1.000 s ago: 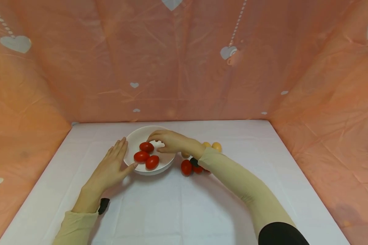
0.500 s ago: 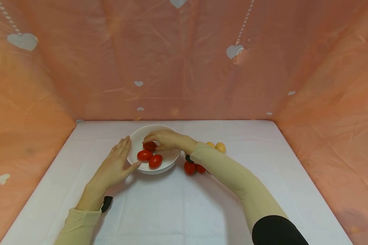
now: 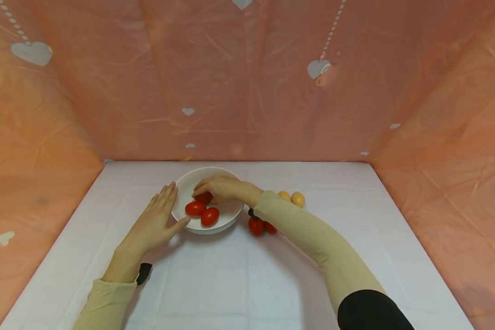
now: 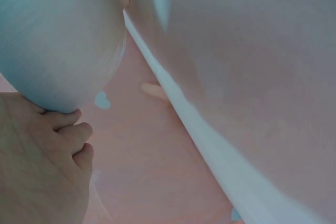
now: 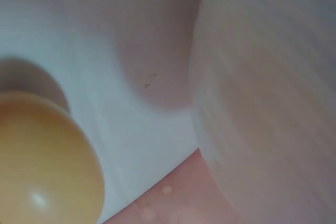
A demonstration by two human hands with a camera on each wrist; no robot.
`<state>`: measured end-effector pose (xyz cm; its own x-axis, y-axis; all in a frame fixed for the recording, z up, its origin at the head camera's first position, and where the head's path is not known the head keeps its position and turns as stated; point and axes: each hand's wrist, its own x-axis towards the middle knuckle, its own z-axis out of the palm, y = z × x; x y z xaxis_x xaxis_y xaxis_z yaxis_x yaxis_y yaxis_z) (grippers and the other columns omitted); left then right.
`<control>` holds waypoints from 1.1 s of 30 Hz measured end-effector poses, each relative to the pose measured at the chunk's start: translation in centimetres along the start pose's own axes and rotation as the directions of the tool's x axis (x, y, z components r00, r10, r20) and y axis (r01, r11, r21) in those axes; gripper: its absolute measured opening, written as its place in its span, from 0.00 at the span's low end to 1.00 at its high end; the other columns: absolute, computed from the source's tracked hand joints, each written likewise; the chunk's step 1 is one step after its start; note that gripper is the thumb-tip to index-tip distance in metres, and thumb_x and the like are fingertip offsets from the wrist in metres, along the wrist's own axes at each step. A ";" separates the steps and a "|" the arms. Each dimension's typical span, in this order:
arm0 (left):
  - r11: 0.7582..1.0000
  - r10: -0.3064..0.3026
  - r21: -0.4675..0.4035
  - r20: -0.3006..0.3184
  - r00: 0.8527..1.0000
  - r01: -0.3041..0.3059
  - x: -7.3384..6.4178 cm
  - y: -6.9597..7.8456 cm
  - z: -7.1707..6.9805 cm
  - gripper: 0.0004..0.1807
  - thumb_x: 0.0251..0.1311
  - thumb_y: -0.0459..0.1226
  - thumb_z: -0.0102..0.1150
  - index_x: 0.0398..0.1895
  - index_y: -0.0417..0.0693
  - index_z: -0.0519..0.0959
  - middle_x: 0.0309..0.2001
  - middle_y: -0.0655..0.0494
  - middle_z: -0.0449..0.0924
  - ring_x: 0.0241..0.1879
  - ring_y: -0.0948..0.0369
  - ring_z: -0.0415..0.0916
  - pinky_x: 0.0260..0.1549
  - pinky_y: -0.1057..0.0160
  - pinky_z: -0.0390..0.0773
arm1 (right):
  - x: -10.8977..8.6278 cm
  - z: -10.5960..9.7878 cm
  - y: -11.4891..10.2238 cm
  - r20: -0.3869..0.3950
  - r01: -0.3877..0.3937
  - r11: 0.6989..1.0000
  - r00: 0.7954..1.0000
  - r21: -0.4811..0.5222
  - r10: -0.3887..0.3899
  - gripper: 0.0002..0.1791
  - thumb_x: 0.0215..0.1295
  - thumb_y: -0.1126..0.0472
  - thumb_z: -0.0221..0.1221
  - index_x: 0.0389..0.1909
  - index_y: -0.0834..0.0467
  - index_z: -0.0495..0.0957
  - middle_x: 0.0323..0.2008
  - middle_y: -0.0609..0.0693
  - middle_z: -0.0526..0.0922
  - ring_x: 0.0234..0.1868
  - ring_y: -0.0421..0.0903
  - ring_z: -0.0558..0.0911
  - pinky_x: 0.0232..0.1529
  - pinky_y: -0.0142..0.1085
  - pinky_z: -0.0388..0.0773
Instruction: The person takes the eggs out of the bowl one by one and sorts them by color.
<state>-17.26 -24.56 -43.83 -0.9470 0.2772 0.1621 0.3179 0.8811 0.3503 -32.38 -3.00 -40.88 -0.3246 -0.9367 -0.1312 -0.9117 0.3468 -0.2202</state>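
Note:
A white bowl (image 3: 231,214) stands on the white-covered table, with red cherry tomatoes inside. Two of them, a tomato (image 3: 195,209) and another tomato (image 3: 209,217), lie uncovered. My right hand (image 3: 220,188) reaches into the bowl, fingers curled over a third tomato (image 3: 204,198) and gripping it, partly hiding it. On the bowl's left side my left hand (image 3: 150,224) rests with fairly straight fingers along the outside and its thumb near the front rim. In the left wrist view, fingers (image 4: 76,135) touch the bowl's outer wall (image 4: 63,40).
Right of the bowl lie more red tomatoes (image 3: 255,227) and yellow tomatoes (image 3: 298,199), partly hidden by my right forearm. One yellow tomato (image 5: 47,161) looms close in the right wrist view. An orange curtain (image 3: 247,91) with hearts encloses the table's back and sides.
My right hand has moved left and down inside the bowl, onto the rear tomato. My left hand keeps its place at the bowl. The head view has shifted slightly.

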 end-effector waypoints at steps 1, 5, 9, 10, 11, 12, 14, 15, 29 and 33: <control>1.000 -0.002 -0.002 0.002 1.000 0.002 0.0 0.0 0.0 0.53 0.71 0.59 0.56 0.80 0.28 0.49 0.83 0.36 0.41 0.81 0.37 0.41 0.79 0.39 0.45 | 0.0 0.0 0.0 0.002 -0.003 1.000 1.000 0.004 0.003 0.29 0.67 0.69 0.68 0.68 0.52 0.79 0.68 0.51 0.78 0.70 0.48 0.75 0.74 0.37 0.66; 1.000 -0.006 -0.008 0.007 1.000 0.006 0.1 0.2 -0.1 0.53 0.71 0.60 0.56 0.80 0.28 0.49 0.83 0.36 0.40 0.82 0.38 0.39 0.79 0.39 0.44 | -0.2 0.0 0.0 0.003 -0.008 1.000 1.000 0.018 0.008 0.29 0.66 0.70 0.68 0.67 0.52 0.80 0.66 0.52 0.79 0.69 0.48 0.76 0.73 0.36 0.68; 1.000 0.002 -0.005 -0.003 1.000 -0.002 0.0 0.2 -0.1 0.53 0.71 0.59 0.56 0.80 0.27 0.50 0.83 0.35 0.41 0.82 0.37 0.40 0.79 0.38 0.45 | -0.4 -0.1 0.1 -0.007 -0.010 1.000 1.000 0.015 0.010 0.29 0.65 0.70 0.68 0.67 0.53 0.80 0.64 0.53 0.80 0.66 0.48 0.77 0.70 0.35 0.70; 1.000 0.005 -0.004 -0.007 1.000 -0.005 0.0 0.3 -0.1 0.53 0.71 0.58 0.56 0.80 0.27 0.50 0.83 0.35 0.41 0.81 0.37 0.40 0.79 0.38 0.46 | -0.5 -0.1 0.1 -0.009 -0.010 1.000 1.000 0.014 0.010 0.29 0.65 0.70 0.69 0.67 0.53 0.80 0.64 0.53 0.80 0.65 0.48 0.78 0.69 0.35 0.71; 1.000 0.007 -0.005 -0.010 1.000 -0.007 0.0 0.3 -0.1 0.53 0.71 0.58 0.57 0.80 0.27 0.50 0.83 0.35 0.41 0.81 0.37 0.41 0.78 0.38 0.46 | -0.5 -0.1 0.1 -0.011 -0.009 1.000 1.000 0.010 0.009 0.28 0.65 0.70 0.69 0.66 0.53 0.80 0.63 0.53 0.81 0.65 0.48 0.78 0.68 0.35 0.71; 1.000 0.009 -0.006 -0.014 1.000 -0.009 0.0 0.3 -0.1 0.53 0.71 0.58 0.57 0.80 0.27 0.50 0.83 0.34 0.42 0.81 0.37 0.41 0.78 0.38 0.46 | -0.6 -0.1 0.1 -0.012 -0.010 1.000 1.000 0.007 0.010 0.28 0.65 0.70 0.69 0.66 0.53 0.80 0.63 0.53 0.81 0.64 0.48 0.78 0.68 0.35 0.71; 1.000 0.010 -0.009 -0.018 1.000 -0.010 0.0 0.3 -0.1 0.53 0.71 0.58 0.57 0.80 0.27 0.50 0.83 0.34 0.42 0.81 0.37 0.41 0.78 0.38 0.46 | -0.7 -0.1 0.2 -0.014 -0.011 1.000 1.000 0.006 0.011 0.28 0.65 0.69 0.69 0.66 0.54 0.80 0.62 0.53 0.81 0.63 0.48 0.78 0.67 0.35 0.72; 1.000 0.010 -0.010 -0.021 1.000 -0.011 -0.1 0.4 -0.2 0.53 0.71 0.58 0.57 0.80 0.27 0.50 0.83 0.34 0.42 0.81 0.37 0.42 0.78 0.38 0.47 | -0.7 -0.1 0.2 -0.016 -0.012 1.000 1.000 0.010 0.013 0.28 0.65 0.69 0.69 0.66 0.54 0.80 0.62 0.53 0.81 0.63 0.48 0.78 0.67 0.34 0.72; 1.000 0.009 -0.015 -0.023 1.000 -0.010 -0.2 0.6 -0.2 0.52 0.71 0.57 0.58 0.80 0.27 0.50 0.82 0.33 0.43 0.81 0.36 0.42 0.78 0.39 0.47 | -2.5 -1.0 -0.6 -0.092 -0.065 0.997 0.993 0.045 0.069 0.28 0.65 0.64 0.71 0.66 0.52 0.81 0.63 0.52 0.79 0.64 0.48 0.76 0.62 0.31 0.75; 1.000 0.010 -0.019 -0.022 1.000 -0.010 -0.2 0.5 -0.1 0.53 0.71 0.58 0.57 0.80 0.27 0.50 0.82 0.33 0.43 0.81 0.36 0.42 0.79 0.39 0.45 | -3.2 -1.4 -0.9 -0.124 -0.061 0.995 0.990 0.077 0.070 0.27 0.65 0.63 0.72 0.65 0.53 0.81 0.62 0.54 0.78 0.62 0.48 0.76 0.58 0.29 0.77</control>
<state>-16.89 -24.22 -43.54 -0.9426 0.2776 0.1857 0.3286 0.8706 0.3662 -30.92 -0.39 -38.90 -0.4167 -0.9087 -0.0258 -0.8682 0.4062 -0.2851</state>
